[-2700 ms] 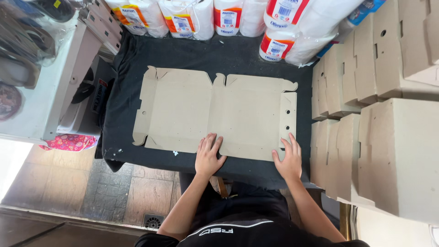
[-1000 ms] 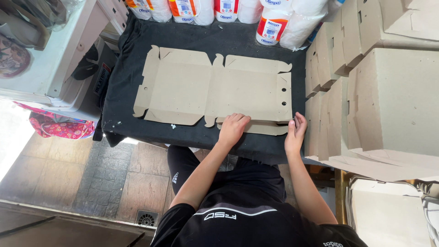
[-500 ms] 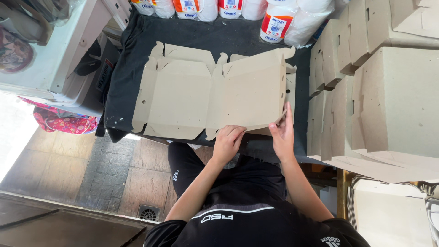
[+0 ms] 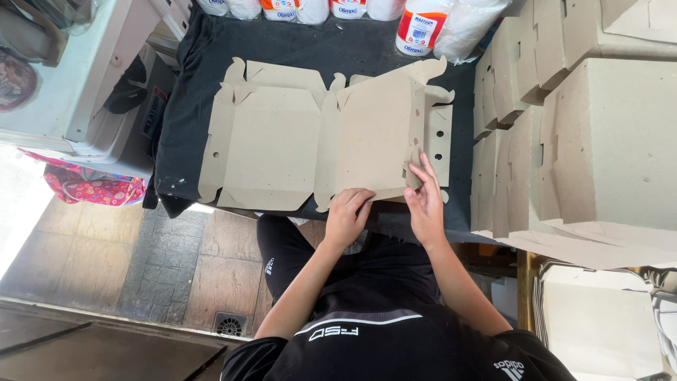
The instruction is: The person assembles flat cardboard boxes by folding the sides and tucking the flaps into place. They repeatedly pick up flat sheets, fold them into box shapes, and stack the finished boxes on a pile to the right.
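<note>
A flat brown cardboard box blank (image 4: 275,141) lies on a black cloth-covered table (image 4: 183,120). Its right panel (image 4: 377,134) is lifted and tilted up from the table. My left hand (image 4: 348,215) grips the near edge of that raised panel. My right hand (image 4: 425,197) presses a small side flap at the panel's right near corner, fingers pointing away from me. Another flat blank (image 4: 441,137) with round holes shows underneath at the right.
Stacks of folded cardboard boxes (image 4: 578,127) fill the right side. Wrapped paper rolls (image 4: 430,25) line the table's far edge. A white cabinet (image 4: 70,92) and a pink bag (image 4: 88,190) stand at the left, above a tiled floor (image 4: 141,268).
The blank lay flat under both palms. Both hands slid right, then raised the right panel off the table, and now they hold its near edge and side flap.
</note>
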